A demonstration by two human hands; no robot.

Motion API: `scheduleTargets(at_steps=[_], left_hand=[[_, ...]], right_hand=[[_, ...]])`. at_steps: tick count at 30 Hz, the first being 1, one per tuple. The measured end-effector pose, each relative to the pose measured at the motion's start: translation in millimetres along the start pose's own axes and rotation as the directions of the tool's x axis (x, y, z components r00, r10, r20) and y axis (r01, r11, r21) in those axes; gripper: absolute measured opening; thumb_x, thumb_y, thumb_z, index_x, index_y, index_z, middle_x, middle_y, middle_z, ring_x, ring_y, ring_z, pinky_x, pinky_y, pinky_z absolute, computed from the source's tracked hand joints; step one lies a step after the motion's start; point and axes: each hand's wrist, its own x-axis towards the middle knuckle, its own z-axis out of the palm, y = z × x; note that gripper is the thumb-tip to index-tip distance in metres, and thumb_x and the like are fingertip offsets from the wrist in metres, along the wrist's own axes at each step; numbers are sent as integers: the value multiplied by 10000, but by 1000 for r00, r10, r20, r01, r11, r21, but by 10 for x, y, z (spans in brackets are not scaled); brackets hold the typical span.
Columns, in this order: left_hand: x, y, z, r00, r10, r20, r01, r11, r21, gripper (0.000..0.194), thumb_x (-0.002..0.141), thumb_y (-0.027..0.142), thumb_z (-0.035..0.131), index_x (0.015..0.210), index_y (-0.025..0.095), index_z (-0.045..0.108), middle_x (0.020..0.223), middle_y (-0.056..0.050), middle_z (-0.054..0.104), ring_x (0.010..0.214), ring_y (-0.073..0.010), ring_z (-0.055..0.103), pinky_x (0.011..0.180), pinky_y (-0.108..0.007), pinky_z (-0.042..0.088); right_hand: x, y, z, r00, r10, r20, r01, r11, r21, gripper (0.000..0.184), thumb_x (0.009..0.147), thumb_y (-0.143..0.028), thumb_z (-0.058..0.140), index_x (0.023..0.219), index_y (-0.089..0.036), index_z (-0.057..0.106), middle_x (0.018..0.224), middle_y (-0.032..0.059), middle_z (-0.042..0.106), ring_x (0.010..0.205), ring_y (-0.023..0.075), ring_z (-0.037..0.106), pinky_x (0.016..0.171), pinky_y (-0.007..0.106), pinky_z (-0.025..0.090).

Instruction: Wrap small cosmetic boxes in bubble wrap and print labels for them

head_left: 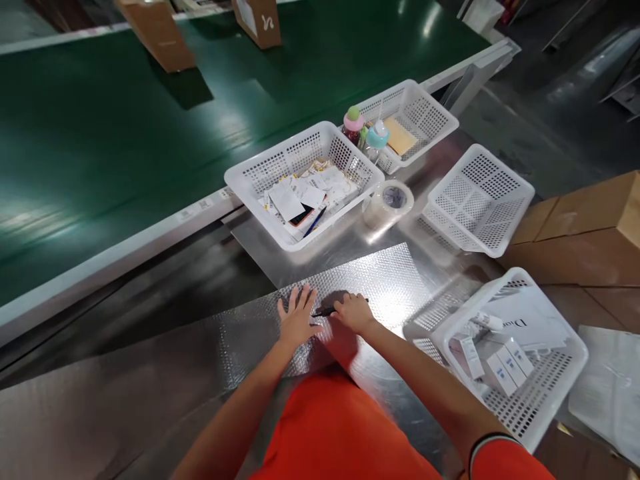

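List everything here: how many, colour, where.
Table: one, silver, centre.
Bubble wrap: one sheet, clear, on table.
Slim tool: one, black, over wrap.
Baskets: four, white, far and right.
Tape roll: one, clear, between baskets.
Papers: several, white, far-left basket.
Pen: one, blue, among papers.
Bottles: two, pink-topped and blue-topped, by farthest basket.
Packet: one, tan, farthest basket.
Small boxes: several, white, nearest basket.
Conveyor: one, green, far side.
Cartons: several, brown, conveyor and right.
Shirt: one, red, bottom.
Left hand: one, bare, on wrap.
Right hand: one, bare, holding tool.

"Dior" on a white bag point(543, 320) (blue print on small boxes point(511, 364) illegible)
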Motion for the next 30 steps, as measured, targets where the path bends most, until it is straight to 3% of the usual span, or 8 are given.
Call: scheduleTargets(at_steps=[9, 12, 15, 17, 20, 23, 26, 30], left_hand=[[-14, 30, -37, 999, -20, 35, 20, 1000, 14, 958, 805, 474, 664, 1581, 287, 134, 1682, -57, 73, 1535, -377, 29, 1137, -736, 129], [-18, 24, -34, 998, -17, 53, 16, 1000, 17, 943, 821, 496, 640, 1582, 285, 126, 1682, -62, 64, 1535, -382, 23, 1133, -741, 129], [-24, 22, -31, 998, -18, 56, 16, 999, 36, 911, 841, 482, 613, 1582, 273, 126, 1680, -62, 62, 1535, -377, 29, 1133, -739, 134], [-30, 30, -30, 998, -25, 55, 21, 998, 59, 905, 839, 467, 614, 1581, 265, 138, 1679, -56, 67, 1536, -369, 35, 1135, -734, 140], [-41, 48, -31, 998, -34, 61, 29, 996, 88, 891, 842, 453, 602, 1579, 256, 143, 1679, -49, 64, 1536, -364, 41, 1138, -724, 154], [-51, 68, -34, 997, -38, 61, 32, 994, 101, 869, 859, 459, 570, 1580, 248, 133, 1680, -54, 62, 1536, -367, 37, 1140, -724, 145], [-55, 86, -45, 997, -36, 72, 28, 994, 107, 856, 874, 465, 547, 1581, 245, 119, 1681, -57, 55, 1536, -365, 32, 1140, -726, 137], [-54, 103, -55, 996, -42, 82, 29, 988, 152, 853, 876, 461, 538, 1580, 228, 115, 1680, -74, 72, 1533, -374, 59, 1137, -720, 164]], right_hand=[[-2, 223, -4, 999, 16, 39, -17, 999, 33, 374, 992, -466, 463, 1150, -219, 695, 1153, 141, 691, 1065, 262, 636, 891, 376, 461], [-93, 571, 49, 996, 75, 44, -78, 995, 55, 371, 990, -472, 468, 1155, -231, 698, 1152, 135, 691, 1044, 260, 641, 876, 375, 457], [-274, 1201, 87, 974, 227, 16, -227, 965, 130, 312, 935, -479, 588, 1095, -248, 724, 1098, 115, 710, 1012, 253, 648, 863, 358, 449], [-453, 1747, 73, 913, 408, -16, -398, 898, 190, 277, 882, -460, 680, 1017, -227, 745, 1035, 116, 721, 1000, 246, 649, 871, 351, 438], [-802, 2546, -18, 789, 612, -50, -596, 783, 178, 288, 944, -375, 604, 932, -124, 744, 1016, 201, 698, 1048, 287, 631, 917, 453, 409], [-1150, 3015, -115, 647, 755, -110, -743, 656, 133, 339, 971, -330, 537, 898, -61, 729, 1058, 295, 653, 1110, 382, 595, 929, 595, 372], [-1348, 3050, -101, 560, 807, -184, -795, 587, 155, 363, 988, -335, 489, 1033, -57, 719, 1109, 319, 621, 1154, 404, 576, 915, 604, 385], [-1290, 2765, 95, 471, 869, -150, -829, 495, 259, 337, 974, -235, 464, 1200, -76, 658, 1159, 329, 601, 1133, 399, 590, 842, 574, 457]])
